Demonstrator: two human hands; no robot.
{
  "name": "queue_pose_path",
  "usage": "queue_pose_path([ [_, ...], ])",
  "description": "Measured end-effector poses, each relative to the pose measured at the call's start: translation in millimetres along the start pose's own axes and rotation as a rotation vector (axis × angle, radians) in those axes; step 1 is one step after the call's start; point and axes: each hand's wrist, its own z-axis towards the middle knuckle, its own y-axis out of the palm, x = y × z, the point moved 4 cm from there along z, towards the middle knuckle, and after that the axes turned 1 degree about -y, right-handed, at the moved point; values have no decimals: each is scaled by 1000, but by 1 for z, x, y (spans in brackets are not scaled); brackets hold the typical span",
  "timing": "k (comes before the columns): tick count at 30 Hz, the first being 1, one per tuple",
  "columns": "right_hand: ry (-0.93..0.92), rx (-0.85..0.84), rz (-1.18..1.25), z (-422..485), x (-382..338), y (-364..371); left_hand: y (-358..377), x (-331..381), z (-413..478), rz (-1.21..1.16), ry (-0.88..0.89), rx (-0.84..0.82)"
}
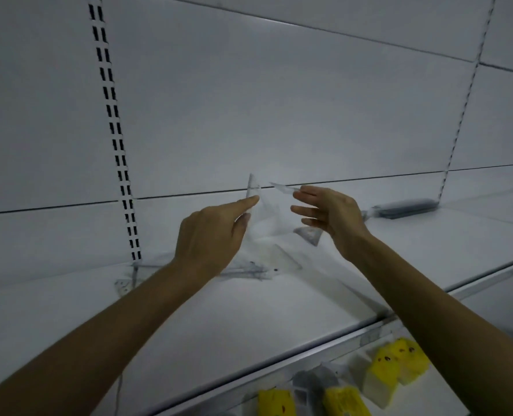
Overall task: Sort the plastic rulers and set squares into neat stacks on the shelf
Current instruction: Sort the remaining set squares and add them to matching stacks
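Head view: left hand [211,232] and right hand [328,216] each pinch clear plastic set squares [265,211], triangular, raised above white metal shelf [249,313]. Loose transparent rulers [249,270] lie flat beneath. Grey stack [405,208] far right.

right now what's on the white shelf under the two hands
On the white metal shelf below the left hand and right hand lie loose clear plastic set squares and rulers; blur hides their number.
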Motion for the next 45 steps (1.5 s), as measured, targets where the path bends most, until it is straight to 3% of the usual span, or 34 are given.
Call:
queue_pose_path([
  [6, -397, 21, -710, 46, -1, -69, 70, 32, 32, -31, -180, -64],
  [9, -700, -87, -1135, 66, 10, -79, 106, 39, 45, -75, -319, -59],
  [12, -995, -233, -1292, 75, 30, -82, 128, 38, 42, -94, -396, -13],
  [14, -1062, -314, -1304, 79, 51, -87, 133, 32, 31, -75, -427, -25],
  [18, -913, -450, -1327, 89, 73, -85, 127, 21, 26, -42, -460, -12],
  [25, -766, -542, -1277, 82, 78, -84, 138, 34, 25, -137, -443, -35],
  [27, -780, -477, -1260, 80, 74, -86, 138, 38, 24, -167, -433, -52],
  [32, -728, -124, -1094, 75, 48, -106, 131, 48, 22, -196, -396, -57],
  [35, -666, -147, -1063, 65, 37, -107, 128, 54, 20, -217, -357, -58],
  [40, -909, -170, -1145, 35, 15, -92, 133, 71, 22, -631, -414, -125],
  [45, -366, -109, -612, 19, 12, -101, 127, 84, 23, -959, -614, -156],
])
